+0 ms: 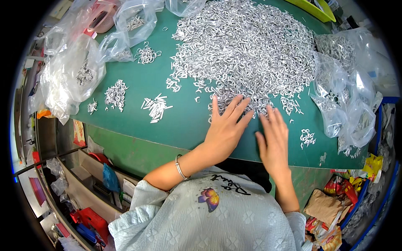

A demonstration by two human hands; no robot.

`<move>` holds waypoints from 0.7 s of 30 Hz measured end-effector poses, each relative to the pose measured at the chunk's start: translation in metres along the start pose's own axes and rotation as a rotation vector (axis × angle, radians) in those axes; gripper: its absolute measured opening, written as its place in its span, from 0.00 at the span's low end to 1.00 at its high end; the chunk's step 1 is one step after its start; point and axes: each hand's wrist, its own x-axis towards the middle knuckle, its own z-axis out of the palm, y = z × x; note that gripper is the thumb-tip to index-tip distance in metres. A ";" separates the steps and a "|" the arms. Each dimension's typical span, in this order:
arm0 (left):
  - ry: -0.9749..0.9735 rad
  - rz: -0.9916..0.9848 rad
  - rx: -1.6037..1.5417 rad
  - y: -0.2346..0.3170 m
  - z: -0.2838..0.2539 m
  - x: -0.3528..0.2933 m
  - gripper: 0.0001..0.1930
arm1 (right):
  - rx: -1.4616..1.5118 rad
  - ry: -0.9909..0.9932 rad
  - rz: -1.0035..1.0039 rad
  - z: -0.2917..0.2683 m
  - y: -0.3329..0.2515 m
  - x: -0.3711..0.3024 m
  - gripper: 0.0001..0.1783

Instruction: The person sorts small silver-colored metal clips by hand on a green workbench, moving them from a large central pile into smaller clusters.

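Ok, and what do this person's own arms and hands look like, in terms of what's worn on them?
Both the left hand and the right hand are ungloved, and no rings show. A silver-coloured bangle circles the left wrist; the right wrist is bare. The pale blue sleeves leave the forearms uncovered, and the left one looks ruffled.

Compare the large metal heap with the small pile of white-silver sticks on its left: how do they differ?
Size: the heap spreads over much of the table, while the stick pile covers only a small patch.
Shape: the heap's pieces look mostly curved; the stick pile's are straight.
Shared: both are loose, pale metallic-looking pieces lying on the green tabletop.
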 end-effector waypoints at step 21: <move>0.157 -0.181 0.010 -0.005 -0.014 -0.002 0.13 | 0.058 0.126 0.011 0.003 0.000 0.028 0.21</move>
